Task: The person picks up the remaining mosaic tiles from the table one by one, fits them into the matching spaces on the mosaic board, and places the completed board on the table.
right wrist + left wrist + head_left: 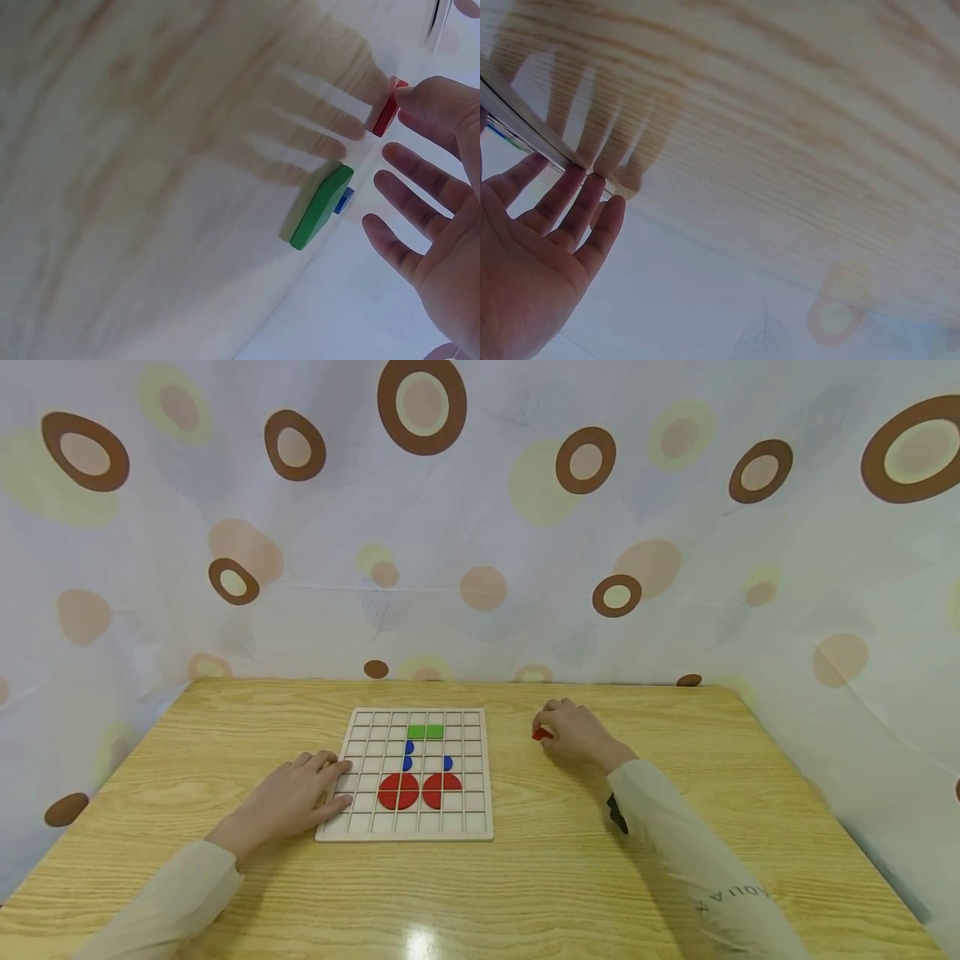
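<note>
My left hand (288, 793) rests along the left edge of a white grid board (363, 823), its fingers spread and touching the rim. On the board lie two green squares (425, 732), several small blue half-round pieces (447, 763), a full red disc (397, 791) and a red disc with one quarter absent (444, 789). Right of the board, my right hand (576, 733) pinches a small red piece (388, 112) between thumb and index finger, just at the tabletop. Its other fingers stay extended. The red piece's exact shape is partly hidden by the thumb.
In the right wrist view, a green piece (322, 208) lies on the table near the right hand, with a blue piece (343, 200) beside it. The head view hides both. A patterned curtain (480, 527) hangs behind the wooden table (420, 893).
</note>
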Available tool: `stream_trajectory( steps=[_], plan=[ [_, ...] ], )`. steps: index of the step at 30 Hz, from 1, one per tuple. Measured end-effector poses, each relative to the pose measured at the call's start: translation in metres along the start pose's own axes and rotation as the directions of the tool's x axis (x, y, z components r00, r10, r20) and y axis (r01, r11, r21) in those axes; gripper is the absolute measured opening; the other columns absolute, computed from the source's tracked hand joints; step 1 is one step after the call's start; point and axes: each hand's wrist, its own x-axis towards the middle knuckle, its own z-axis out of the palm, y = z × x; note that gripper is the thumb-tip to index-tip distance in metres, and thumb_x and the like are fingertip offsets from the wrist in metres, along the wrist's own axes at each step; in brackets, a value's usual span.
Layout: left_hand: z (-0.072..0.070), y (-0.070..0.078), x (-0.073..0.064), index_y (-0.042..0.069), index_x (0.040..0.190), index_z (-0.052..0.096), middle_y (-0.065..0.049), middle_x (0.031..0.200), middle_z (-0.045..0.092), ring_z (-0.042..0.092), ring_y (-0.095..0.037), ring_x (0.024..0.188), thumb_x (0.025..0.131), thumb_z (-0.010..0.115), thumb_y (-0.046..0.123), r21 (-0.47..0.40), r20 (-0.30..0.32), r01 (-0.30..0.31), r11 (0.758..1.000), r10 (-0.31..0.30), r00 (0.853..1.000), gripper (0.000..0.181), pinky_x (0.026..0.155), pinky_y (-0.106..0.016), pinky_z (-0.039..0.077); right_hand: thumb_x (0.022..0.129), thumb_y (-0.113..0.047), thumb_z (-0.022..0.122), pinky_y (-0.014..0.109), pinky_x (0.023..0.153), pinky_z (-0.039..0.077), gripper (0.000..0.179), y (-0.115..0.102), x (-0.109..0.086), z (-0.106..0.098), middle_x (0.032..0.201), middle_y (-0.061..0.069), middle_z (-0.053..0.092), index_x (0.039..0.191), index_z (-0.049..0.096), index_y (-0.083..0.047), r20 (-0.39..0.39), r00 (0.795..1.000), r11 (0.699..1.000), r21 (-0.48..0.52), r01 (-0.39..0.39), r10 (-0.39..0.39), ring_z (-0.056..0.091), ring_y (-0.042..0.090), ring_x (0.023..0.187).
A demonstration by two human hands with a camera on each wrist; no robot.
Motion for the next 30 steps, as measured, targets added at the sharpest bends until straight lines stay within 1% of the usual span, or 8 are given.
stream_trajectory(
  steps=[5, 11, 15, 22, 30],
  plan=[
    [0.001, -0.0005, -0.0005, 0.01, 0.126, 0.054, -0.011, 0.119, 0.054, 0.053, -0.03, 0.106, 0.087, 0.055, 0.045, 0.003, -0.003, -0.001, 1.0, 0.001, 1.0, 0.053, 0.086, -0.05, 0.045, 0.083, -0.019, 0.063, 0.047, 0.077, 0.046, 0.021, -0.0008, -0.002, -0.0021, 0.108, 0.008, 0.058, 0.101, 0.065, -0.01, 0.0, 1.0, 0.999, -0.028, -0.025, 0.025, 0.052, 0.027, 0.094],
    [0.0007, -0.0002, -0.0008, 0.009, 0.126, 0.055, -0.011, 0.119, 0.054, 0.053, -0.03, 0.106, 0.087, 0.056, 0.045, 0.005, -0.003, -0.001, 1.0, 0.001, 1.0, 0.053, 0.085, -0.049, 0.046, 0.083, -0.018, 0.062, 0.047, 0.076, 0.047, 0.02, 0.0017, -0.0047, -0.0019, 0.109, 0.011, 0.058, 0.1, 0.066, -0.008, 0.004, 0.999, 0.998, -0.043, -0.045, 0.045, 0.052, 0.03, 0.097],
    [0.0004, 0.0, -0.0009, 0.009, 0.125, 0.055, -0.011, 0.119, 0.054, 0.054, -0.03, 0.105, 0.087, 0.056, 0.044, 0.002, -0.01, -0.011, 1.0, 0.011, 1.0, 0.052, 0.085, -0.05, 0.046, 0.083, -0.017, 0.063, 0.047, 0.075, 0.047, 0.017, 0.0034, -0.0046, -0.0004, 0.109, 0.01, 0.058, 0.098, 0.066, -0.009, 0.007, 0.999, 0.998, -0.045, -0.048, 0.048, 0.052, 0.03, 0.097],
    [0.0003, -0.0001, -0.0009, 0.008, 0.125, 0.055, -0.011, 0.118, 0.055, 0.054, -0.03, 0.105, 0.087, 0.056, 0.043, -0.006, -0.022, -0.023, 1.0, 0.022, 0.999, 0.052, 0.084, -0.05, 0.046, 0.083, -0.016, 0.064, 0.042, 0.069, 0.047, 0.015, 0.0031, -0.0041, 0.0005, 0.102, 0.008, 0.059, 0.097, 0.067, -0.01, 0.0, 0.999, 0.999, -0.041, -0.035, 0.035, 0.051, 0.027, 0.089],
    [0.0002, -0.0004, -0.0002, 0.008, 0.125, 0.055, -0.011, 0.118, 0.055, 0.054, -0.029, 0.104, 0.087, 0.056, 0.044, 0.002, -0.021, -0.021, 1.0, 0.021, 1.0, 0.052, 0.084, -0.049, 0.046, 0.085, -0.014, 0.062, 0.048, 0.075, 0.046, 0.015, 0.0014, -0.0043, -0.0007, 0.105, 0.009, 0.058, 0.1, 0.066, -0.011, 0.004, 0.999, 0.999, -0.026, -0.035, 0.035, 0.051, 0.029, 0.094]
  ],
)
